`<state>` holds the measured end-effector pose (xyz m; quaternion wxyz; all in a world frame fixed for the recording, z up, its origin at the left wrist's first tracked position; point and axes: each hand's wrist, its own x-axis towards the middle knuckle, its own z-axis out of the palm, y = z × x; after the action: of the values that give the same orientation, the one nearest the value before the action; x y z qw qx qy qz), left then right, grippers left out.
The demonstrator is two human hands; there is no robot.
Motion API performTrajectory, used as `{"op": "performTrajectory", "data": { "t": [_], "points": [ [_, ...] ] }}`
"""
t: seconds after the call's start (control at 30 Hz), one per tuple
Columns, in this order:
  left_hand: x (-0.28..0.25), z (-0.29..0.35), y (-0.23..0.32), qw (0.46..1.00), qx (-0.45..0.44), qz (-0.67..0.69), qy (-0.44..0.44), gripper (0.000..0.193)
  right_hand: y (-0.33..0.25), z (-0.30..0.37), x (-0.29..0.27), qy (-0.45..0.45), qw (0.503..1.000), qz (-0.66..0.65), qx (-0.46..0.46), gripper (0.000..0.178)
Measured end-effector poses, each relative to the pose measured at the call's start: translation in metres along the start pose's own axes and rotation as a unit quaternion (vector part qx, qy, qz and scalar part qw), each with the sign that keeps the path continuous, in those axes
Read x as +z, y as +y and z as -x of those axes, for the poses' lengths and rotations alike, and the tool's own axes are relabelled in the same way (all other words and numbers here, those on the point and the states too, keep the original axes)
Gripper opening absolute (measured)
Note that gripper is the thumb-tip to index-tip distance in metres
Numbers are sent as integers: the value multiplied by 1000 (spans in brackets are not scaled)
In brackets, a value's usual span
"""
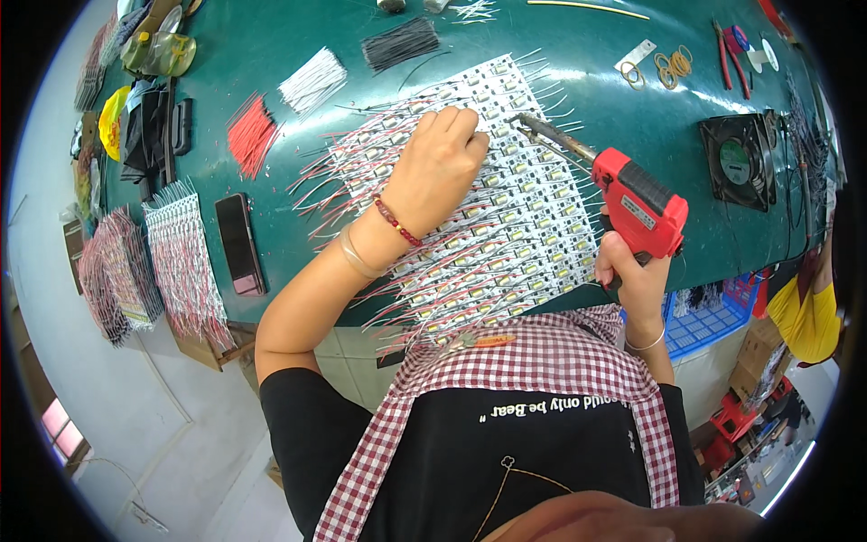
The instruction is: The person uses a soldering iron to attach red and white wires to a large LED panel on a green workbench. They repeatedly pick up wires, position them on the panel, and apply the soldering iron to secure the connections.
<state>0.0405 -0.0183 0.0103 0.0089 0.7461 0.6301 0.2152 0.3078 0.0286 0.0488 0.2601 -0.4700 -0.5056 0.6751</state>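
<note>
A large white panel of small circuit boards (pixel 551 212) lies on the table in front of me, with rows of red, white and black wires along it. My left hand (pixel 442 158) is closed above the panel's upper middle, fingers curled down; whatever sits between the fingertips is hidden. In my right hand (pixel 623 266) is a red and black soldering gun (pixel 639 203), gripped by its handle at the panel's right edge. Its metal tip points left over the boards, a short way right of my left hand.
Bundles of red wires (pixel 252 135), white wires (pixel 312 81) and black wires (pixel 400 44) lie beyond the panel. A phone (pixel 239 244) and wired board stacks (pixel 185 262) are at left. At right are a black fan (pixel 737 163), red-handled pliers (pixel 730 61) and rubber bands (pixel 673 66).
</note>
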Motion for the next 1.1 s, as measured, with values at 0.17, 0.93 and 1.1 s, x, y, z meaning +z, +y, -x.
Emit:
{"op": "performTrajectory", "data": {
  "t": [0.17, 0.93, 1.1],
  "points": [
    [0, -2, -1, 999, 7, -38, 1, 17, 1, 3, -3, -8, 1000, -16, 2, 12],
    [9, 14, 16, 997, -40, 55, 31, 25, 17, 15, -6, -35, 997, 63, 17, 16],
    [7, 12, 17, 998, -34, 45, 18, 25, 16, 17, -3, -15, 997, 73, 25, 13]
  ]
}}
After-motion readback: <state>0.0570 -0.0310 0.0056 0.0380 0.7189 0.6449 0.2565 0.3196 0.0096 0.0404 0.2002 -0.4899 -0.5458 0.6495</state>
